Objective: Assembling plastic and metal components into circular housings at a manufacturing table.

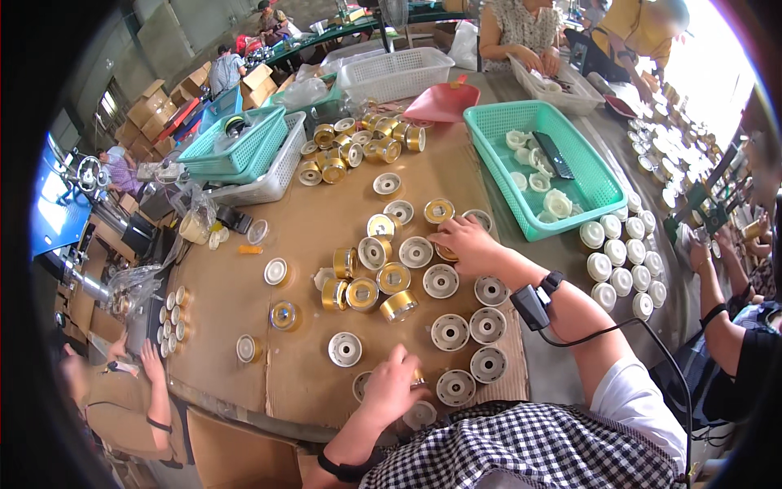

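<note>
Near the table's front edge my left hand (393, 388) is closed around a gold-sided round part (418, 377), mostly hidden by the fingers. A white disc (419, 415) lies just below that hand. Farther right, my right hand (471, 247) reaches over the cardboard with its fingers curled on another gold-rimmed round part (445, 253), partly covered by them. Several white-faced round parts (441, 281) lie beside and below the right hand. Left of it is a loose cluster of gold cylindrical parts (362, 293), some upright, some on their sides.
A green basket (481, 175) with white plastic pieces stands at the right. White-capped parts (621, 281) sit in rows beside it. More gold parts (333, 169), a red dustpan (441, 103) and stacked baskets (244, 151) are at the back. Other people work at left, right and far side.
</note>
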A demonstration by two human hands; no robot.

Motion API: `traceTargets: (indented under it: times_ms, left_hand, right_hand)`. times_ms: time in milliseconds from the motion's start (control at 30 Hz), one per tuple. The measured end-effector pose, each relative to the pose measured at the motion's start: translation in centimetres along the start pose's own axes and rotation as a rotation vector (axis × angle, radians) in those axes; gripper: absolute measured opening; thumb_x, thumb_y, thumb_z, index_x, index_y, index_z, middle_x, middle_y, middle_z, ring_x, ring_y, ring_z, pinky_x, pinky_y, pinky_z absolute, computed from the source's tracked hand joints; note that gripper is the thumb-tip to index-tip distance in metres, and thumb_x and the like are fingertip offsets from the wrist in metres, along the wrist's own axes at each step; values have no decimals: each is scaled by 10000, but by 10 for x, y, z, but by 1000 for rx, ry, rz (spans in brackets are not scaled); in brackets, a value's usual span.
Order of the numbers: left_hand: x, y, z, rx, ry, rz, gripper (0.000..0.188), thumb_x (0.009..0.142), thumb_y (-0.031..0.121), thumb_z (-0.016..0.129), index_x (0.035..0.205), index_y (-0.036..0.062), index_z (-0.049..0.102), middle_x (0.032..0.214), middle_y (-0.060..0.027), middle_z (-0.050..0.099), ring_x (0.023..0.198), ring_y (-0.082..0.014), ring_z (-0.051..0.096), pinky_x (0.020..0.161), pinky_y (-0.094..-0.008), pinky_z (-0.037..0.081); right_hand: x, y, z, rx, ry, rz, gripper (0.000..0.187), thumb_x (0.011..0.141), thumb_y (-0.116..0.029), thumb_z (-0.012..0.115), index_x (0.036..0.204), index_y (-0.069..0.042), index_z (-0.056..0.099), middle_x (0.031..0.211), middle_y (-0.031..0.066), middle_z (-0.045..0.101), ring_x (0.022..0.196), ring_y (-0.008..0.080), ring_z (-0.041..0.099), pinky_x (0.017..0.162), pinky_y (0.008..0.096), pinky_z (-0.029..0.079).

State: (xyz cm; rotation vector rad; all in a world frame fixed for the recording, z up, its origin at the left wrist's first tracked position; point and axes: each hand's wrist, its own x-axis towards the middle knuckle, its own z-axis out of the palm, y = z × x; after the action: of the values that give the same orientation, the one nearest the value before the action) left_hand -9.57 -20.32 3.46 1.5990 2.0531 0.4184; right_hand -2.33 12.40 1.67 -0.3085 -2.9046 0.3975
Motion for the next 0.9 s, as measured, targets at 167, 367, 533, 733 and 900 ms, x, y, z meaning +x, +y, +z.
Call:
traceTargets:
  times_ms: [167,367,533,733,900]
  left_hand:
    - [28,-8,3,237,459,184,444,716,196,878,1072,73,643,1065,-101,572,1056,-330,601,891,-458,510]
    - [13,-9,17,66,483,293,350,730,193,874,1001,74,687,1046,-84,594,1015,-313,593,898,-455,505]
    - [35,-19,-26,46,713,310,255,785,175,840,947,52,687,1031,-104,648,1039,-346,627,913,-466,519]
    - [154,-71,-71,324,796,84,778,787,309,851,1462,153,496,1356,-155,558,1175,-388,599,1059,-494,455]
    - [189,-97,-88,333,495,8,948,776,469,837,1577,285,364,1412,-143,534,1193,-380,630,1045,-520,480]
  right_hand:
    - [-14,-9,16,435,387,237,717,679,-98,828,1348,-101,572,1261,170,530,1197,398,563,971,496,503]
    - [-56,-16,15,215,316,214,652,759,-251,857,1321,-78,576,1267,185,533,1130,409,579,981,494,500]
    - [-20,-2,-15,86,408,296,577,813,-286,805,1329,-97,631,1255,172,591,1202,389,547,1067,484,450]
    - [62,51,13,104,126,62,598,793,-171,752,1373,-106,621,1398,191,558,1282,387,513,1106,462,438]
    - [69,39,5,282,214,192,449,868,-243,702,1280,-66,683,1176,165,702,1151,391,622,1010,464,505]
